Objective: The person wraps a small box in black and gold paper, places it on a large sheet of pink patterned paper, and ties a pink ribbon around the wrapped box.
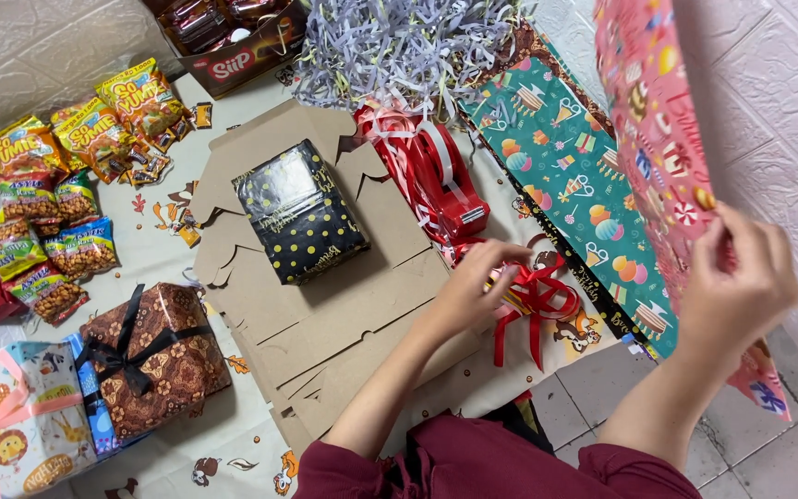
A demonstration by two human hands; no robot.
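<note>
Flattened cardboard (325,323) on floor — left hand (469,288) pinches red ribbon bow (538,300); right hand (736,286) grips pink wrapping sheet (653,120) (raised). Black dotted box (299,211) beyond left hand.

Black gift box with gold dots (299,211) on flat brown cardboard (325,305), left of the fingers; brown floral parcel with black ribbon (152,356) lower left; yellow snack packets (94,129) (far left); grey shredded paper (399,42) above.

Black gold-dotted box (299,211) centre on cardboard; brown black-ribboned box (154,358) near left; yellow-green snack packets (66,176) far left.
</note>
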